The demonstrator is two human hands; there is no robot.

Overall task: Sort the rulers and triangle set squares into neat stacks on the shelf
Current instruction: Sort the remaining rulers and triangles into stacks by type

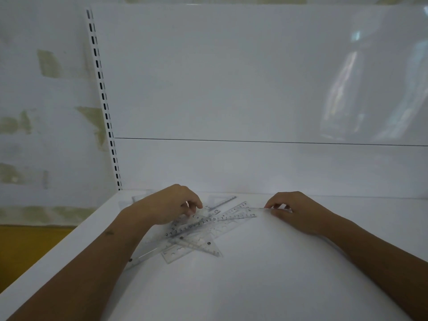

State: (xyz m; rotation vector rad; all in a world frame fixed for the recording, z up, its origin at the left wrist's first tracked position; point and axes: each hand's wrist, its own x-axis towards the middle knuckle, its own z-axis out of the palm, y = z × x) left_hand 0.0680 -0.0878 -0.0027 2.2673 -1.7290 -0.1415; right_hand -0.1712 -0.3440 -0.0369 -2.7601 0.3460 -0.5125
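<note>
1. A white metal shelf spreads out in front of me, backed by a glossy white panel with a slotted upright running down its left edge; beyond that stands a patchy painted wall, and a strip of yellow floor shows at the lower left.
2. A loose pile of clear rulers and set squares lies on the shelf between my arms, the pieces crossing each other at all angles (they are see-through, so I cannot count them).
3. One clear triangle lies apart from the heap, just behind it, near the back panel.
4. My left hand rests on the back left part of the pile, its fingers curled down, the tips pinching the end of a ruler there.
5. My right hand sits to the right of the pile, thumb and fingers closed on the right end of a long clear ruler, which runs leftward and back into the heap.
6. Near the front of the pile another set square lies flat, one corner pointing right, with a strip of stencil holes poking out from under it.
</note>
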